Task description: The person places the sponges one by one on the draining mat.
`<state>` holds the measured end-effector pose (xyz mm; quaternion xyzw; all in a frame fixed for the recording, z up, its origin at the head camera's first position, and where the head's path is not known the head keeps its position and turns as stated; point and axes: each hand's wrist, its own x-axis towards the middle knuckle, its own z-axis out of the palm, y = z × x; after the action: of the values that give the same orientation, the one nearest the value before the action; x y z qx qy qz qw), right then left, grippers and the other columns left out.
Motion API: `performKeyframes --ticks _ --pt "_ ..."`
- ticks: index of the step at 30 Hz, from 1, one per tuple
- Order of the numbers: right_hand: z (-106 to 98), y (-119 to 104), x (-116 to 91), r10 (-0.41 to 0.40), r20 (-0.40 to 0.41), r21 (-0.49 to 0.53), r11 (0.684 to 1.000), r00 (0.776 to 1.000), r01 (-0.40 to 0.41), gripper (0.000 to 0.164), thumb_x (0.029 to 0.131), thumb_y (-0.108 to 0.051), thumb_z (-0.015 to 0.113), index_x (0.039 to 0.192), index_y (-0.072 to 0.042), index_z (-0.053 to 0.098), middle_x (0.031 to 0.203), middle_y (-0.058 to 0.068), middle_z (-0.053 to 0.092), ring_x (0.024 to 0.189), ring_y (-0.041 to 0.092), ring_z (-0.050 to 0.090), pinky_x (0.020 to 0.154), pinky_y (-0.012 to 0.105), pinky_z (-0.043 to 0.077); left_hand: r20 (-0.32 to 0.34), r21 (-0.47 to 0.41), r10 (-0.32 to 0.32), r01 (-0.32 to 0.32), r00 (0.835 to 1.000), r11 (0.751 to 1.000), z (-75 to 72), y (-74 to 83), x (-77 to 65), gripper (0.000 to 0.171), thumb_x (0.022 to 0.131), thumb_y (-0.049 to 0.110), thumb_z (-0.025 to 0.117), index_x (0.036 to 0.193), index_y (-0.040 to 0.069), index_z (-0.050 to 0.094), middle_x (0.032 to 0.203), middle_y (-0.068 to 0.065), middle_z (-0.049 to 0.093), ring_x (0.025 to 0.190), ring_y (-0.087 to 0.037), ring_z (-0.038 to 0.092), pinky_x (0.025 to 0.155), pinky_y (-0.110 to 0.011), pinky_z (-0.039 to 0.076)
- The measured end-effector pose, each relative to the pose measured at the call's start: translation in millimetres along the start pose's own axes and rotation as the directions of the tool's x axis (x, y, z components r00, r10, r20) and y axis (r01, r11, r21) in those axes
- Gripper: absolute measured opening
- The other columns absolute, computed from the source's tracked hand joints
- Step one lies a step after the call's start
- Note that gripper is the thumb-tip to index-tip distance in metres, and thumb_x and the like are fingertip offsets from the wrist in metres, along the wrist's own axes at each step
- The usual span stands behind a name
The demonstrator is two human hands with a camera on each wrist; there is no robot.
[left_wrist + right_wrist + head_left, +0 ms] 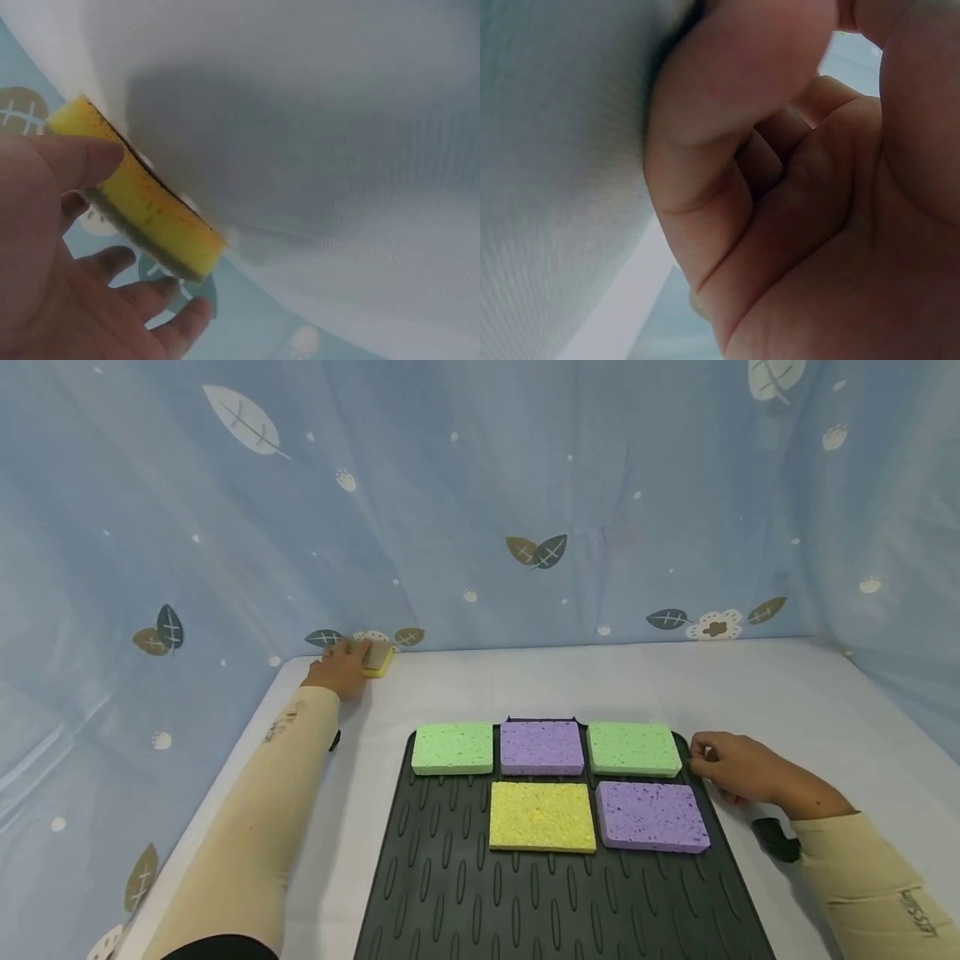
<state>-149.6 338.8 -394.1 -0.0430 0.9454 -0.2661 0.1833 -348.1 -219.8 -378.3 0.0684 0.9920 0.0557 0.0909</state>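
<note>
At the far left of the table my left hand (pixel 341 668) pinches a yellow scrub sponge (pixel 380 660) with a greyish scouring side. In the left wrist view the thumb lies across the yellow foam of this sponge (pixel 154 206), the index finger is partly behind it, and the other fingers are spread loosely. My right hand (pixel 738 767) rests on the table beside the dark mat's right edge, fingers loosely curled and holding nothing. Closest to it are a light green sponge (pixel 633 749) and a speckled purple sponge (pixel 652 816) on the ribbed mat (pixel 450 877).
Another green sponge (pixel 453 748) and a purple sponge (pixel 542 747) complete the mat's back row. A yellow sponge (pixel 542 817) lies in front of them. White cloth (pixel 600 681) covers the table; a blue leaf-patterned curtain (pixel 450 485) hangs along its back and sides.
</note>
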Motion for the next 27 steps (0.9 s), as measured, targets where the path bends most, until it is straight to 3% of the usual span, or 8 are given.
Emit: performKeyframes --ticks 4,12,17,20,27 --pt "-0.3 -0.9 0.2 -0.011 0.000 0.004 1.000 1.000 0.011 0.009 0.098 -0.016 0.052 0.092 -0.009 0.050 0.062 -0.001 0.048 0.050 0.015 0.049 0.046 0.031 0.042 -0.005 -0.008 -0.013 0.013 1.000 1.000 -1.2 -2.2 -1.1 0.060 0.104 0.016 0.026 0.162 0.013 0.008 0.162 -0.032 0.004 0.144 -0.064 0.005 0.108 -0.077 0.020" --pt "-1.2 -0.9 0.2 0.000 0.007 0.005 1.000 1.000 0.000 0.009 0.098 -0.016 0.052 0.093 -0.009 0.051 0.064 -0.001 0.049 0.051 0.015 0.049 0.046 0.031 0.042 0.007 0.008 0.026 -0.026 1.000 1.000 -1.8 -5.6 4.3 0.062 0.103 0.011 0.028 0.161 0.007 0.007 0.165 -0.025 0.003 0.152 -0.047 0.003 0.110 -0.076 0.016" --pt "-1.6 -0.4 1.4 -0.001 0.004 0.001 1.000 1.000 0.001 0.008 0.098 -0.016 0.052 0.094 -0.009 0.051 0.063 -0.001 0.049 0.051 0.015 0.049 0.046 0.031 0.042 0.025 -0.012 0.030 -0.030 0.999 0.999 -7.1 -6.2 7.3 0.064 0.100 0.008 0.028 0.161 0.005 0.007 0.166 -0.024 0.004 0.152 -0.047 0.003 0.109 -0.077 0.017" --pt "-1.7 0.2 2.0 -0.005 0.002 0.005 1.000 1.000 0.005 0.009 0.098 -0.016 0.051 0.094 -0.009 0.051 0.063 -0.001 0.049 0.051 0.015 0.049 0.046 0.031 0.042 0.034 -0.012 0.017 -0.016 0.999 1.000 -9.6 -5.8 8.1 0.064 0.101 0.007 0.029 0.161 0.005 0.008 0.166 -0.024 0.006 0.152 -0.048 0.006 0.108 -0.077 0.019" --pt "-0.5 1.4 1.8 -0.005 0.001 0.007 1.000 1.000 0.005 0.008 0.098 -0.016 0.052 0.093 -0.009 0.051 0.063 0.000 0.049 0.050 0.015 0.049 0.045 0.030 0.042 -0.015 0.005 0.015 -0.015 1.000 1.000 -6.2 -6.3 7.8 0.060 0.101 0.013 0.037 0.158 0.003 0.020 0.160 -0.027 0.022 0.144 -0.053 0.024 0.104 -0.079 0.025"
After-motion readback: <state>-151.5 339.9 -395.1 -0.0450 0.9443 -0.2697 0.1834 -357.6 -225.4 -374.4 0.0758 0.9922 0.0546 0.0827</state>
